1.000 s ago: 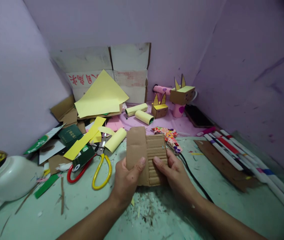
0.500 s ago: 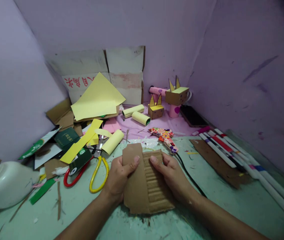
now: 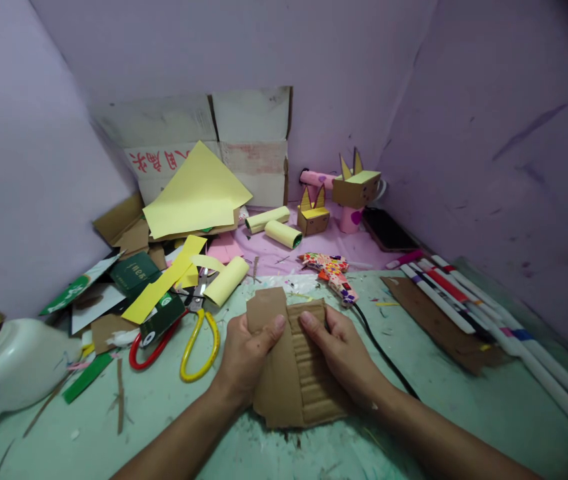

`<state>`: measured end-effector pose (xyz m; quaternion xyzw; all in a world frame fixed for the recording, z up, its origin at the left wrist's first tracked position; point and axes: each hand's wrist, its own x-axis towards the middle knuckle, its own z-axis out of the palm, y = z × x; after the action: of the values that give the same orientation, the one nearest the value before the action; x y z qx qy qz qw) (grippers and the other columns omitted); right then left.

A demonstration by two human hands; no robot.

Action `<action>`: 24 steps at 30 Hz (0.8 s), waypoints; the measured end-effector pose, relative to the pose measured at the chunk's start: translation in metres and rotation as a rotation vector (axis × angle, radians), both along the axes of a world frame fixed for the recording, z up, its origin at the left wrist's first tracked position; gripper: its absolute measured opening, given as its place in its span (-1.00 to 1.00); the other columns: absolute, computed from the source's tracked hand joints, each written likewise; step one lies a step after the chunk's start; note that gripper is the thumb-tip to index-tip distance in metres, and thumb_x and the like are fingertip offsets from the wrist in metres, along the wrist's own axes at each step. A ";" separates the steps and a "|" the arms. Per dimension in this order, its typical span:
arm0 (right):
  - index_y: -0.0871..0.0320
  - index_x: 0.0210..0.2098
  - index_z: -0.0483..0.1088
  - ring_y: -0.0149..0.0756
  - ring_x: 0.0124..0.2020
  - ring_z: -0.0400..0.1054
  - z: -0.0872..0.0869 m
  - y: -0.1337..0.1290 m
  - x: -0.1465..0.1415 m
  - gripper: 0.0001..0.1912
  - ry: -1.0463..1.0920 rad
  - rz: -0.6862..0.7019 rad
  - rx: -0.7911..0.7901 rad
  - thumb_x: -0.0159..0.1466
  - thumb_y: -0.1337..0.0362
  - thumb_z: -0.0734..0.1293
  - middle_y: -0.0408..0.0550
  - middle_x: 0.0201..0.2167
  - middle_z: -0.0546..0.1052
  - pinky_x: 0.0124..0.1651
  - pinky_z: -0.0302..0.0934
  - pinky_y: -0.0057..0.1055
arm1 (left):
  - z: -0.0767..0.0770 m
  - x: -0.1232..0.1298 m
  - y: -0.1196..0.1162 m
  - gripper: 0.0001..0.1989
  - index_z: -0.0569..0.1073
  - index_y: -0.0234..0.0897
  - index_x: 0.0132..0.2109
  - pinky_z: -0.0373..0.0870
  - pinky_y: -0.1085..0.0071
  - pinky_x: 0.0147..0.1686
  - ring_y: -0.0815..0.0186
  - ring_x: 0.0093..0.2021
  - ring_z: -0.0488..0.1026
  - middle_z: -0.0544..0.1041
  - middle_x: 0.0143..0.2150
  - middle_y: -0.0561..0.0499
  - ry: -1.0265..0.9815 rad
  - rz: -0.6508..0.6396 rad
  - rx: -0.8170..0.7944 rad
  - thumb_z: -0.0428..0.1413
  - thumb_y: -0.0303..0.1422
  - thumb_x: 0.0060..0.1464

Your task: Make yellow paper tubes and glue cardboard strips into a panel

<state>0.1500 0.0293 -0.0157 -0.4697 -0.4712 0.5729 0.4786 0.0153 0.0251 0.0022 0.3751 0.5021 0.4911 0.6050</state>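
Observation:
Between my hands is a piece of brown cardboard, smooth on its left part and ridged on its right. My left hand grips the smooth side, thumb on top. On the ridged side, my right hand holds the edge with its thumb pressed on the ridges. The fingers behind the cardboard are mostly hidden. Just beyond lies a flower-patterned glue gun with a black cord. Scissors with one yellow and one red handle lie left of my left hand, partly under paper scraps.
Yellow paper rolls and small cardboard animal heads stand at the back beside a phone. Several markers lie on the right with a brown cardboard strip. At left are a white jug and yellow sheets.
The cardboard is bent slightly more along its middle, and my left thumb has shifted a little right. The view has moved slightly.

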 end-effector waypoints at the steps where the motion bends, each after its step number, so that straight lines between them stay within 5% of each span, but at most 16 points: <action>1: 0.22 -0.23 0.38 -0.09 -0.22 0.41 0.000 0.000 0.000 -0.64 -0.001 -0.002 -0.001 0.15 0.05 0.29 0.03 -0.31 0.56 -0.27 0.28 -0.28 | 0.000 0.000 0.000 -0.63 0.50 -0.39 -0.27 0.43 0.42 -0.43 0.23 -0.41 0.48 0.57 -0.41 -0.06 0.000 0.000 0.000 0.28 -0.20 -0.21; 24: 0.22 -0.24 0.40 -0.05 -0.20 0.42 -0.003 -0.001 0.000 -0.63 -0.044 -0.033 0.018 0.14 0.03 0.29 0.03 -0.29 0.57 -0.25 0.29 -0.26 | -0.004 0.000 0.000 -0.64 0.50 -0.37 -0.28 0.42 0.41 -0.41 0.25 -0.40 0.48 0.58 -0.37 -0.06 0.080 0.021 0.028 0.27 -0.20 -0.20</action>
<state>0.1496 0.0280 -0.0190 -0.4856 -0.4787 0.5504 0.4818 0.0157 0.0247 -0.0019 0.3976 0.5231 0.4889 0.5738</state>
